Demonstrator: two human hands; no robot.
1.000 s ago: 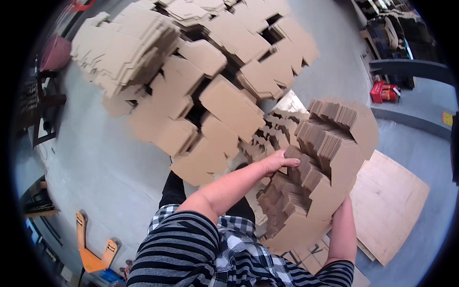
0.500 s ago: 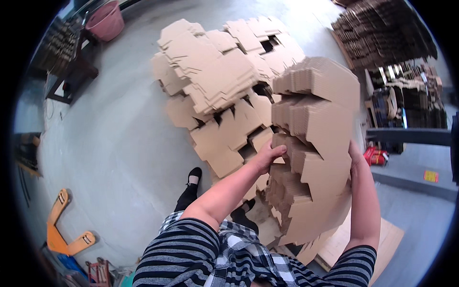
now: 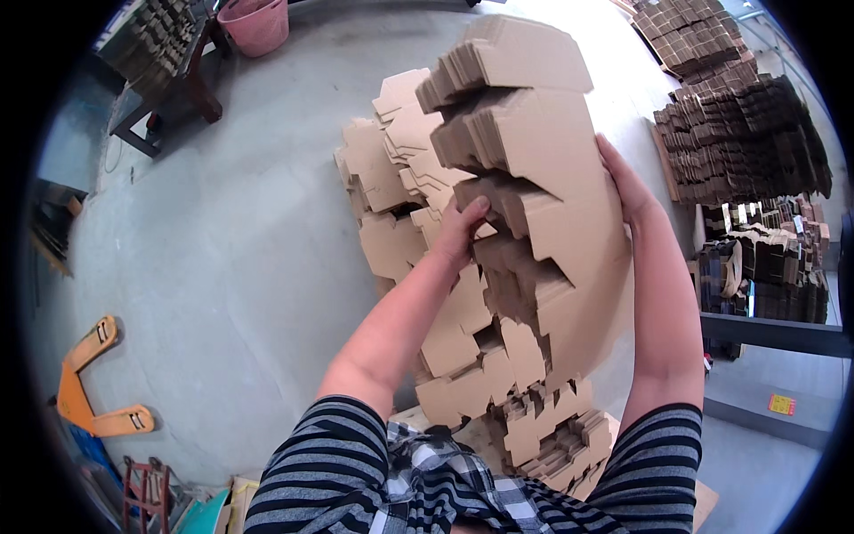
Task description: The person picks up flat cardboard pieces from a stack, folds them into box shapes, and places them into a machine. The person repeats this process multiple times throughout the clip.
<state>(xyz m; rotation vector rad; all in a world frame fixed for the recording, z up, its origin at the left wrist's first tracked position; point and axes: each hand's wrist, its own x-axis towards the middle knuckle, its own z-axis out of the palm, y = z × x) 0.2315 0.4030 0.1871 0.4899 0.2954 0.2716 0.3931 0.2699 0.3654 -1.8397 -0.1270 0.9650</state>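
Note:
A thick stack of die-cut cardboard sheets (image 3: 569,187) stands on edge between my two hands. My left hand (image 3: 463,227) grips its notched left side, thumb on top of the cut tabs. On the stack's right side, my right hand (image 3: 627,182) is pressed along the edge, with some fingers hidden behind the board. Behind and to the left lies a pile of similar flat cardboard blanks (image 3: 387,240), partly covered by the held stack. Close to my body, more cut cardboard pieces (image 3: 556,432) rest on a wooden board.
An orange pallet jack (image 3: 76,396) sits on the floor at left. At the far left are a pink tub (image 3: 256,27) and a dark table (image 3: 191,93) with stacked cardboard. Tall brown cardboard stacks (image 3: 743,142) line the right, near a dark metal beam (image 3: 774,334).
Both hands have carried the cardboard stack up and away from my body, slightly left. Cut pieces near my body have come into sight. The whole view has shifted.

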